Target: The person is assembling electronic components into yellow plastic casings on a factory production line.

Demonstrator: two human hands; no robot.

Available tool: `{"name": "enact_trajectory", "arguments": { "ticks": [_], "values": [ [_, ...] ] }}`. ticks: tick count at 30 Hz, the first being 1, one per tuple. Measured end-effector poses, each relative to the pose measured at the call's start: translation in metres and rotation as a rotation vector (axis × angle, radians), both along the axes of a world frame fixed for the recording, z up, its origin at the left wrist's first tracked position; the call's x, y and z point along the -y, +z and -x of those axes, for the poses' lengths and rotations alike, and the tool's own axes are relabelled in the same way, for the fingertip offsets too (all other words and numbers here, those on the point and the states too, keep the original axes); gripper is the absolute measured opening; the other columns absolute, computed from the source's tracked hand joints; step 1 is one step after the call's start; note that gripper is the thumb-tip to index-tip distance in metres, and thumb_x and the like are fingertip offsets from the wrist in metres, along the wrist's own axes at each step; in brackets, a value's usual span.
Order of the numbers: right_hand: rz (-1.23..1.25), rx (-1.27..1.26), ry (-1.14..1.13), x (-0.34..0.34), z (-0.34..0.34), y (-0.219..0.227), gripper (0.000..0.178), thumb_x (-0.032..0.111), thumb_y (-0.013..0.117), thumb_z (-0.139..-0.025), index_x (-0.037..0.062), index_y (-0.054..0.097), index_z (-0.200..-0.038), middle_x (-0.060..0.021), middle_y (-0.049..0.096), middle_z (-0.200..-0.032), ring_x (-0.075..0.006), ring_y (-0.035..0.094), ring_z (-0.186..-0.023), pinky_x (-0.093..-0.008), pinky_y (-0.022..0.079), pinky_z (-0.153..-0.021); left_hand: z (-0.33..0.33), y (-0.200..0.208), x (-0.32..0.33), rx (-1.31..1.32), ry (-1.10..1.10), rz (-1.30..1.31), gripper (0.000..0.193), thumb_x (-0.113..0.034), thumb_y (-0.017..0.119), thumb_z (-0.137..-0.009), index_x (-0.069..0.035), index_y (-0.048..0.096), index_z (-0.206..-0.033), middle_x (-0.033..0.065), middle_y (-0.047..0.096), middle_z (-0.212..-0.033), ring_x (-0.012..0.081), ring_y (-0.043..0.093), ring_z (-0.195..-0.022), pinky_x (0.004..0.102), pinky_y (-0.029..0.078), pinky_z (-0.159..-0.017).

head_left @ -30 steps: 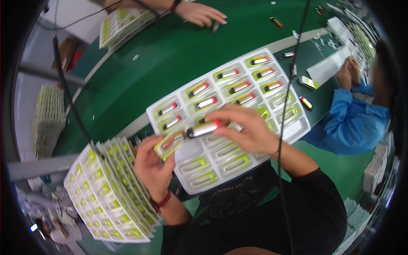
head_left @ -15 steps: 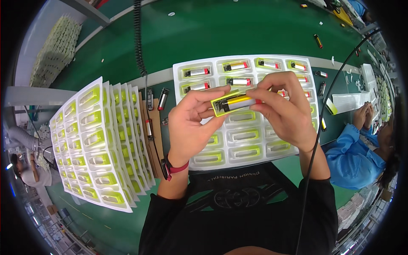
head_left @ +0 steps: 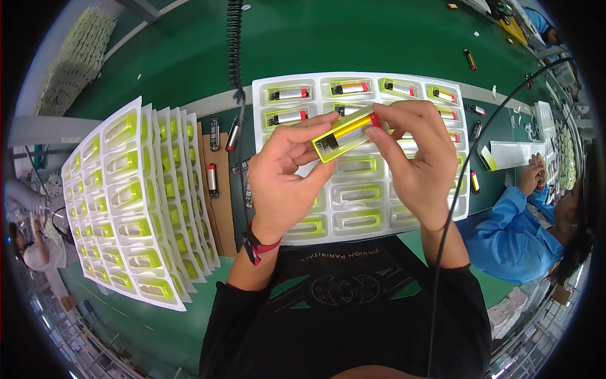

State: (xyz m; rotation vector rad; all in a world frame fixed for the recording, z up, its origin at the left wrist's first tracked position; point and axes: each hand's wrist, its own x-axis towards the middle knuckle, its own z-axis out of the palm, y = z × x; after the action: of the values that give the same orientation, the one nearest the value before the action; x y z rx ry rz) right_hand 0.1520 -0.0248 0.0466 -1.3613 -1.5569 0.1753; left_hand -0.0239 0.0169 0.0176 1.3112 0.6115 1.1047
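Observation:
My left hand [head_left: 285, 174] grips the black-end side of a yellow-green plastic casing [head_left: 327, 156], thumb below and fingers above. Inside the casing lies a cylindrical battery [head_left: 351, 131], silver and yellow, with a black part at one end and a red cap at the other. Thumb and fingers of my right hand [head_left: 421, 158] close on the red-capped end. The casing is held tilted, its right end higher, above a white tray [head_left: 260, 101]. In the tray's far rows sit casings with batteries, such as this filled casing [head_left: 289, 94]; nearer pockets hold casings without batteries, including one casing [head_left: 360, 221].
At left stand several upright white trays [head_left: 120, 221] of green casings. Loose batteries [head_left: 213, 180] lie beside brown cardboard [head_left: 221, 218]. A coiled black cord [head_left: 233, 44] hangs down; a black cable [head_left: 464, 170] crosses the right side. A co-worker in blue [head_left: 517, 234] sits at right.
The battery sits deeper and flatter in the casing. My right fingers have shifted to the red end, and the casing's right end has tilted up. The whole view has shifted slightly.

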Motion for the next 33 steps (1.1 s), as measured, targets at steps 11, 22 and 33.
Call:
{"name": "enact_trajectory", "arguments": {
  "ticks": [11,22,33],
  "values": [
    [0.125,-0.364,-0.132,0.0,0.015,-0.011,0.037,0.014,0.081,-0.074,-0.0025,0.065,-0.104,-0.0103,0.065,-0.09,-0.0173,0.064,-0.071,-0.0266,0.051,-0.057,-0.013,-0.014,0.009,0.132,0.085,-0.038,0.038,0.019,0.064,-0.078,0.007,0.049,-0.111,0.0334,0.049,-0.131,0.0351,0.055,-0.122,0.0406,0.051,-0.101],
    [0.495,-0.121,0.203,0.026,-0.022,0.001,0.023,0.014,0.07,-0.081,-0.003,0.064,-0.096,-0.0175,0.063,-0.081,-0.0363,0.062,-0.078,-0.041,0.051,-0.071,0.0,-0.008,0.018,-0.455,-0.02,-0.031,0.024,-0.003,0.063,-0.091,0.003,0.063,-0.114,0.0069,0.069,-0.097,0.0085,0.061,-0.078,0.0206,0.048,-0.068],
    [0.551,-0.06,0.457,0.048,-0.031,-0.033,0.028,0.024,0.066,-0.088,0.0,0.06,-0.102,-0.0173,0.062,-0.088,-0.0383,0.062,-0.081,-0.0453,0.049,-0.069,0.009,0.0,0.02,-0.705,-0.264,-0.217,0.023,-0.004,0.068,-0.086,0.0,0.066,-0.108,0.0156,0.069,-0.089,0.0224,0.07,-0.075,0.0283,0.053,-0.068]
  ]
}}
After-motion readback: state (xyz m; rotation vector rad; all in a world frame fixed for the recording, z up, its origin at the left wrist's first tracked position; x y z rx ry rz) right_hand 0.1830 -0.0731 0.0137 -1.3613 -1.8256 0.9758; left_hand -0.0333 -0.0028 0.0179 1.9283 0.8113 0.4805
